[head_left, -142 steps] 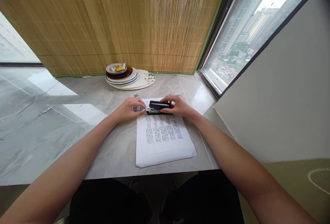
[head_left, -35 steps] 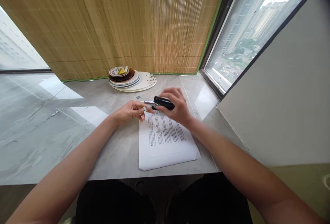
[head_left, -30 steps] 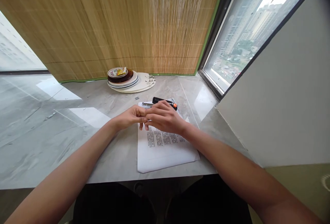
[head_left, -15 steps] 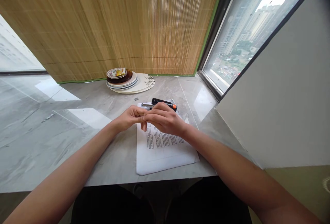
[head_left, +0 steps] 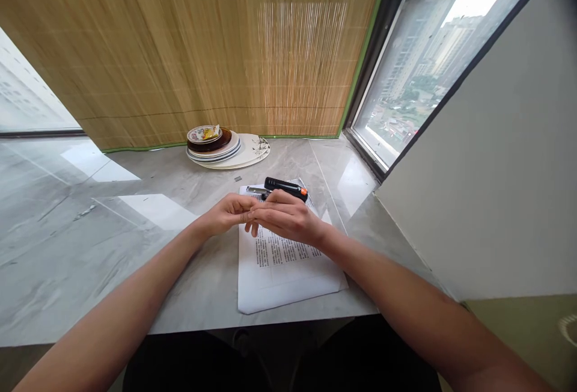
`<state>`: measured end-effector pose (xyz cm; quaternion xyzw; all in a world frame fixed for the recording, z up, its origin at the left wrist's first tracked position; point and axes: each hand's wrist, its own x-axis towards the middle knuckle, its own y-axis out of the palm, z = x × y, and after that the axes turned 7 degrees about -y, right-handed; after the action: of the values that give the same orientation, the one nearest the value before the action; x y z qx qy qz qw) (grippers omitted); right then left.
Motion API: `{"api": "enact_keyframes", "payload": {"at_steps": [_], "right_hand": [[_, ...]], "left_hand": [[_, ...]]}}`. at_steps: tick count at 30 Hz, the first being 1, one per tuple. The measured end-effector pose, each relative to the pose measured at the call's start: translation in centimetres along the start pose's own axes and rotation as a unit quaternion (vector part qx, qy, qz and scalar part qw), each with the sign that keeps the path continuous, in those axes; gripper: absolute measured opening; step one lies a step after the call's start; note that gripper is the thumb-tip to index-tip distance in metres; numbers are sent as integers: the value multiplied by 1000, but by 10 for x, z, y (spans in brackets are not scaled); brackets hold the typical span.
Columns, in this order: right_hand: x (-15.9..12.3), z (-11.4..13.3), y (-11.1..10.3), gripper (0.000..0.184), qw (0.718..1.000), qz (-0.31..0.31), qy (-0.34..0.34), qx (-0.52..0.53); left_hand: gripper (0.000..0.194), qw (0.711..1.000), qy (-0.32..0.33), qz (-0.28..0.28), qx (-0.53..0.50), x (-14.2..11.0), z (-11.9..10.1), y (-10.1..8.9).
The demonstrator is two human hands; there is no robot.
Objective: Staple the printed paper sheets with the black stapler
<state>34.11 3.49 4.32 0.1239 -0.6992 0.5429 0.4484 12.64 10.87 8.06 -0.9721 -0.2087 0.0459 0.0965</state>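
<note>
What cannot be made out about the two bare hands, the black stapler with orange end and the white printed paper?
- Head view: whatever may lie between the left hand and the right hand, hidden by the hands themselves.
- Head view: part of the stapler, covered by the right hand.
- Head view: the characters on the paper, too small to read.

marbled grey counter: paper (printed side up), oval plate, small grey strip

Room to pass lies over the table at middle left. At centre, the black stapler blocks the way just beyond the right hand; the wall bounds the right.
</note>
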Motion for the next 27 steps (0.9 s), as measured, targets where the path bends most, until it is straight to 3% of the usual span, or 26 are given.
{"api": "enact_keyframes", "payload": {"at_steps": [4,7,10,12,14,18,23,27], "right_hand": [[1,-3,-5,21,998,-53,43,6],[-3,-18,-22,12,982,-142,126,-5],[-19,-49,-46,11,948,-207,239,-34],[-36,-74,-58,10,918,-219,324,-60],[-55,-94,-64,8,887,-197,409,-87],[-78,-115,-59,10,839,-102,524,-102],[-84,-120,-52,13,833,-67,539,-109],[-87,-123,-51,14,836,-57,535,-106]], "left_hand": [[50,998,8,-58,16,0,9,-4],[52,979,30,-195,46,3,20,-18],[38,909,14,-366,198,5,34,-41],[27,855,-22,-409,317,6,42,-56],[28,821,-46,-413,391,6,51,-67],[41,794,-85,-366,478,8,63,-70],[47,783,-123,-297,533,11,66,-59],[42,786,-116,-305,525,12,65,-59]]}}
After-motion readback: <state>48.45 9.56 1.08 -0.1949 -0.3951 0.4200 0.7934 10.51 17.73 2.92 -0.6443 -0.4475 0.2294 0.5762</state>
